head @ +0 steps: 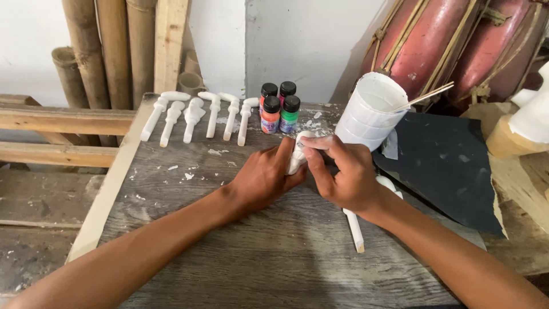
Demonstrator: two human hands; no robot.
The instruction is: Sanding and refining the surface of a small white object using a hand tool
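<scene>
My left hand (265, 176) grips a small white carved piece (298, 153) at the middle of the grey wooden tabletop (246, 257). My right hand (343, 171) pinches the top of the same piece, with what looks like a small scrap of paper under its fingertips. A white stick-shaped piece (354, 229) lies on the table under my right wrist.
Several white carved pegs (194, 117) lie in a row at the back of the table. Beside them stand several small paint bottles (279, 107) and a white cup (369, 113) holding thin sticks. A dark sheet (446, 166) lies to the right; bamboo poles (108, 51) and red drums (457, 40) stand behind.
</scene>
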